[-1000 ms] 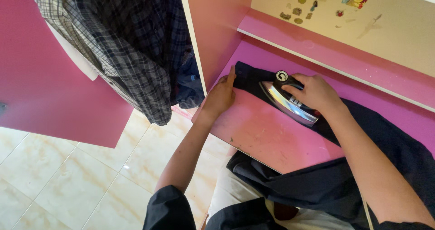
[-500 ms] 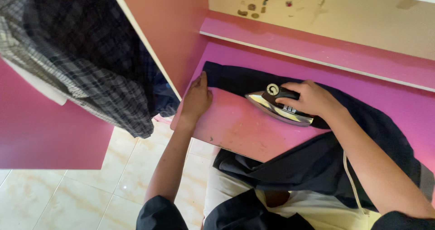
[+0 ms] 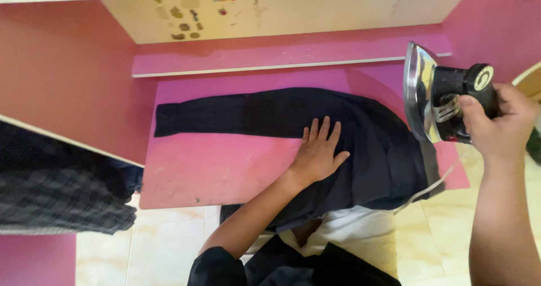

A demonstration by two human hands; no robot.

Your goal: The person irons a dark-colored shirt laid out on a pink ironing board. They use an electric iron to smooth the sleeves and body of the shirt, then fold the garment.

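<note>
Dark shirt (image 3: 315,128) lies spread on the pink table (image 3: 225,170), one sleeve stretched out toward the left edge, its lower part hanging over the near edge. Left hand (image 3: 319,152) presses flat on it, fingers splayed wide. Right hand (image 3: 496,125) grips the handle of the iron (image 3: 442,97), lifted off the cloth at the right, soleplate upright. Plaid garment (image 3: 62,193) hangs at far left.
</note>
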